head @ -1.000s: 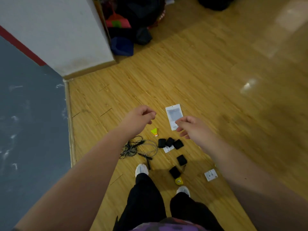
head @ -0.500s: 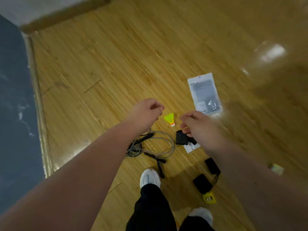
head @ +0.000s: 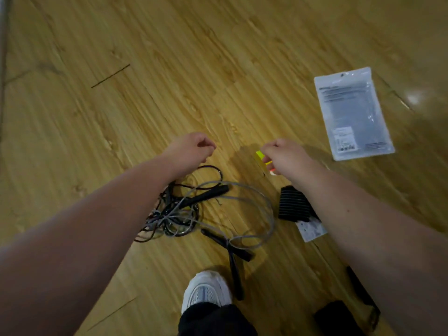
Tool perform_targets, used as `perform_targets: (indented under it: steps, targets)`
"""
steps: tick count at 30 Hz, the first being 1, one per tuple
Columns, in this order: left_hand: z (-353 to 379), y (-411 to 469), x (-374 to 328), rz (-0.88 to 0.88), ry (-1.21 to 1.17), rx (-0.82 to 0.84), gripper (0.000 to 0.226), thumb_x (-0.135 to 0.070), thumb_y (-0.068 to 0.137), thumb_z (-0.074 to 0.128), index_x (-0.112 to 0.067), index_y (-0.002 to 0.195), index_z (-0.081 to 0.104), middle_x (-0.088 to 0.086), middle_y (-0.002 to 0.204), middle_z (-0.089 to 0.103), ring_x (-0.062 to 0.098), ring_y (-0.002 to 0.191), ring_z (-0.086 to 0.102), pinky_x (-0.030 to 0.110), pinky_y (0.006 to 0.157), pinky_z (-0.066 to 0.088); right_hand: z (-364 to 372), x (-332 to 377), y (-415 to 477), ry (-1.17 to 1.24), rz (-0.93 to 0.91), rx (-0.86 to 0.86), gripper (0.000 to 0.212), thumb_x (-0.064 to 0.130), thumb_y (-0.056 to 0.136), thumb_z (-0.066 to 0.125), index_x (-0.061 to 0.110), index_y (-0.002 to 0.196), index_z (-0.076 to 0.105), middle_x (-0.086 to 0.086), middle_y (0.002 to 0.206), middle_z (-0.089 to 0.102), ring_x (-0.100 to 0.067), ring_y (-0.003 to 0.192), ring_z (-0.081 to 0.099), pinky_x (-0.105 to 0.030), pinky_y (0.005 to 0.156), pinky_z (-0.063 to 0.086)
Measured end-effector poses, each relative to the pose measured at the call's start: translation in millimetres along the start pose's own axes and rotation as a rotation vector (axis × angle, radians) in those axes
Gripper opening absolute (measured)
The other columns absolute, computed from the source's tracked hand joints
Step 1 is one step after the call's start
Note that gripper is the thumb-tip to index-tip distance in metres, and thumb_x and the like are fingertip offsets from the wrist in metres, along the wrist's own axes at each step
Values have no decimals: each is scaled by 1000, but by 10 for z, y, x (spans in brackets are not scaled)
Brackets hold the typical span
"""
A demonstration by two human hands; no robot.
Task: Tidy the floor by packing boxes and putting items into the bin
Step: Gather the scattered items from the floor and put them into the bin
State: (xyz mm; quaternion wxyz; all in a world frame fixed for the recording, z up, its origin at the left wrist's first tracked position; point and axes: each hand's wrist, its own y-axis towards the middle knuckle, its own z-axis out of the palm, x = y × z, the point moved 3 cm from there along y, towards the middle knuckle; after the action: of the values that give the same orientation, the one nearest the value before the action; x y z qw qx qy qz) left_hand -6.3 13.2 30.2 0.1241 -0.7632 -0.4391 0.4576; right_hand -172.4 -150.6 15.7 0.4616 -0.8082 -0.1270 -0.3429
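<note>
My right hand [head: 284,157] is low over the wooden floor [head: 169,69], its curled fingers closing on a small yellow shuttlecock [head: 261,158] with a white cork tip; the hand hides most of it. My left hand [head: 191,151] hovers to the left with its fingers curled in and nothing in it, just above a tangle of black and grey cords [head: 184,209]. A white and grey plastic pouch [head: 351,112] lies flat at the right. A black ribbed pad [head: 292,204] and a small white card [head: 311,229] show beside my right forearm.
My white shoe [head: 206,292] and black trouser legs are at the bottom, beside a black cord handle [head: 235,275]. Another black item [head: 339,318] lies at the lower right under my forearm. A grey mat edge [head: 2,44] runs along the far left.
The view has dropped much closer to the floor. My right hand moved forward from above the black pads onto the shuttlecock. My left hand stayed curled above the cords.
</note>
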Motion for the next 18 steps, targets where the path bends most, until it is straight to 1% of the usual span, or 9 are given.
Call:
perform_targets:
  steps: [4, 6, 7, 9, 11, 13, 14, 15, 18]
  targets:
    - [-9, 67, 9, 32, 43, -23, 8, -34, 94, 55, -36, 89, 61, -6, 96, 67, 12, 87, 65, 32, 70, 54, 39, -8, 72, -53, -21, 34, 17, 33, 91, 53, 19, 94, 62, -2, 89, 66, -20, 77, 61, -35, 69, 51]
    - [67, 61, -3, 14, 84, 4, 6, -36, 94, 55, -33, 95, 61, -5, 102, 65, 11, 87, 62, 29, 67, 49, -8, -53, 13, -50, -13, 11, 14, 31, 92, 54, 19, 90, 61, -4, 91, 66, -21, 78, 62, -38, 73, 53]
    - [114, 64, 15, -13, 128, 28, 11, -37, 93, 56, -31, 101, 61, -3, 109, 64, 13, 91, 61, 30, 70, 47, -31, -72, -17, -51, -8, -1, 13, 30, 92, 54, 20, 89, 61, -4, 91, 66, -21, 78, 62, -37, 71, 52]
    - [185, 73, 115, -124, 362, 87, 42, -47, 88, 62, -26, 123, 55, 6, 131, 54, 25, 113, 54, 39, 89, 47, -57, -110, -34, -64, 0, -13, 12, 29, 91, 54, 19, 89, 61, -3, 91, 67, -19, 77, 63, -30, 64, 48]
    - [216, 35, 315, -321, 650, 164, 90, -64, 72, 70, -32, 146, 30, 14, 155, 21, 42, 138, 25, 62, 106, 33, -52, -171, 3, -88, 7, -19, 12, 29, 91, 54, 20, 89, 61, -1, 89, 67, -18, 77, 63, -29, 63, 46]
    - [236, -25, 568, -482, 754, 268, 123, -71, 56, 78, -42, 151, 7, 11, 160, -16, 51, 143, 0, 73, 105, 19, 9, -226, 66, -106, 6, -21, 11, 28, 90, 53, 21, 86, 61, 1, 86, 68, -17, 74, 63, -29, 62, 46]
    - [258, -43, 691, -509, 750, 308, 129, -70, 54, 81, -41, 152, 2, 10, 158, -25, 52, 143, 0, 72, 106, 22, 59, -242, 95, -109, 5, -14, 11, 26, 90, 53, 21, 84, 61, 2, 84, 68, -17, 72, 62, -30, 62, 45]
    - [290, -43, 791, -498, 706, 328, 131, -67, 54, 83, -39, 153, 2, 10, 157, -28, 51, 143, 6, 68, 107, 28, 101, -253, 121, -106, 7, -8, 11, 25, 89, 53, 21, 82, 60, 1, 82, 67, -17, 70, 61, -30, 62, 44]
    - [401, -48, 933, -353, 522, 224, 109, -49, 62, 86, -34, 147, 20, 4, 156, -11, 46, 131, 32, 52, 93, 48, 223, -274, 155, -105, 11, 14, 11, 25, 89, 53, 21, 82, 61, -2, 84, 68, -19, 70, 61, -31, 63, 44]
